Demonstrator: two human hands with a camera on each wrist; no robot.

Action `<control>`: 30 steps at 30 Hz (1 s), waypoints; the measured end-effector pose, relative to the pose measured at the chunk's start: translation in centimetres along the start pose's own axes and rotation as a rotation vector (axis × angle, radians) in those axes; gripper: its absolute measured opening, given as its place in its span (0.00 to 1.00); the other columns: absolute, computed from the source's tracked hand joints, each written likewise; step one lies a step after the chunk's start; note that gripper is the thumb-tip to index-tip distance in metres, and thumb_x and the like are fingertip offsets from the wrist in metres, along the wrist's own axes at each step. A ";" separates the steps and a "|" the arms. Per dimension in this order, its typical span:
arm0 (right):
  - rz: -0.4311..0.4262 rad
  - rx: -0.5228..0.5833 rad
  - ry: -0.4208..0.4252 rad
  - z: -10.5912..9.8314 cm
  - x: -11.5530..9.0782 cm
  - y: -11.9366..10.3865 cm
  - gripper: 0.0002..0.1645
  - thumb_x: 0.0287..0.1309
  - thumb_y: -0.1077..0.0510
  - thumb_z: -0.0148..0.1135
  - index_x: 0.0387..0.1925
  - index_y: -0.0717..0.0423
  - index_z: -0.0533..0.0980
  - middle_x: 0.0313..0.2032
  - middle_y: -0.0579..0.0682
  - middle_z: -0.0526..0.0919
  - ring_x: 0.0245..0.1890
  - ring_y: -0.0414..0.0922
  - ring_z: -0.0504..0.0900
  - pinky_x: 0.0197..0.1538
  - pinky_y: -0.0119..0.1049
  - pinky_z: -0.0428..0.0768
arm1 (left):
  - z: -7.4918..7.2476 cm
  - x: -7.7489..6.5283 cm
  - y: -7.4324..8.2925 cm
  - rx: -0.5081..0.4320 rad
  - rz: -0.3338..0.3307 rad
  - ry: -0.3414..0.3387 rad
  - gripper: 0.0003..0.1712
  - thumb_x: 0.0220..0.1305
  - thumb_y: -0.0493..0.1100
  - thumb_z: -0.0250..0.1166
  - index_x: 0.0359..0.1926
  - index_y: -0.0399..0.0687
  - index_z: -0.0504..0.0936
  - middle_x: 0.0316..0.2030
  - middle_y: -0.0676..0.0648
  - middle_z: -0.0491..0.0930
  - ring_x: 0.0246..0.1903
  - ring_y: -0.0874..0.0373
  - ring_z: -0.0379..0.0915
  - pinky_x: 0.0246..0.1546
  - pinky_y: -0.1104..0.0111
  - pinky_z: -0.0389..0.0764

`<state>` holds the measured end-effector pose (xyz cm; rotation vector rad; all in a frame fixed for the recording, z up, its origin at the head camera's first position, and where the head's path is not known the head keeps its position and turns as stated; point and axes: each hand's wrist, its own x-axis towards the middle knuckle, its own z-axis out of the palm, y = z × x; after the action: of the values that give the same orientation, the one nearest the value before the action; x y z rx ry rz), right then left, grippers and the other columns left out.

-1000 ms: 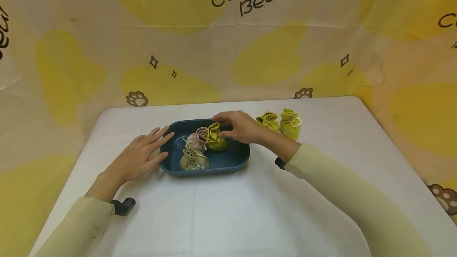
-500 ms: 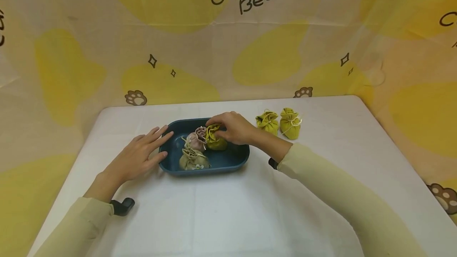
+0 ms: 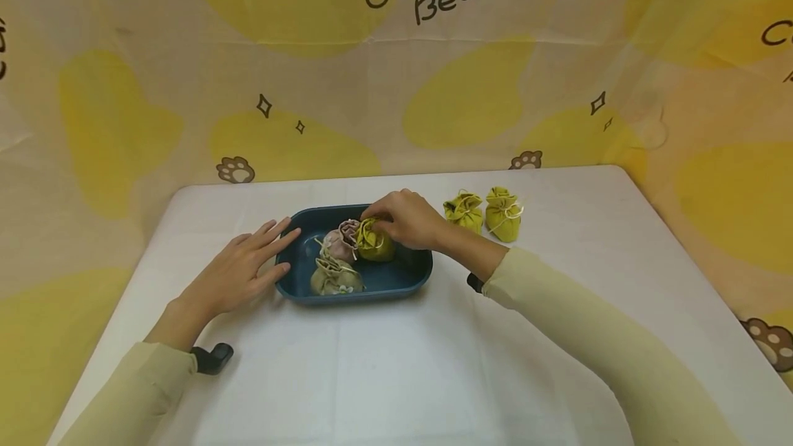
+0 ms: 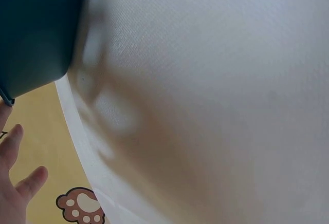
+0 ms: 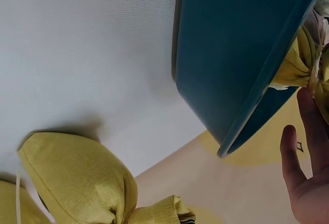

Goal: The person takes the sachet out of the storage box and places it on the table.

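In the head view, my right hand [image 3: 411, 220] reaches over the far right side of a dark blue plastic basin [image 3: 356, 300]. Its thumb and fingers pinch the gathered top of a yellow drawstring pouch [image 3: 376, 250] inside. In the right wrist view, fingertips meet the yellow pouch [image 5: 295, 67] at its tied neck. Beside it lie a pinkish pouch [image 3: 337, 248] and, nearer the front, a grey-green pouch [image 3: 331, 281] with a small white flower. Fingers spread, my left hand [image 3: 238, 270] rests at the basin's left rim.
Two more yellow pouches [image 3: 464, 213] [image 3: 504, 216] stand on the white table [image 3: 372, 370], right of the basin and behind my right forearm. A printed "Cute Bear" cloth [image 3: 347, 88] hangs behind the table's back edge.
My right hand has shifted slightly left, and its fingers have closed in on the yellow pouch's top. The pouch's top now sits lower. My left hand and the basin stay nearly still.
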<state>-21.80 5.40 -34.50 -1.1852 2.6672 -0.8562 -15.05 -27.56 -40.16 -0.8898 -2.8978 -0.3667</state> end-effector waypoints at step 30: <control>0.120 0.004 0.187 -7.0 -1.6 0.8 0.15 0.64 0.63 0.65 0.51 0.57 0.84 0.46 0.51 0.88 0.44 0.47 0.84 0.51 0.41 0.80 | -0.1 0.1 0.1 -0.011 0.013 0.015 0.34 0.73 0.53 0.56 0.76 0.52 0.62 0.76 0.43 0.56 0.71 0.36 0.55 0.63 0.40 0.62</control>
<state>-23.35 10.12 -29.23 -0.9766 2.8470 -0.9968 -15.09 -27.42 -40.07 -0.9031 -2.8781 -0.3861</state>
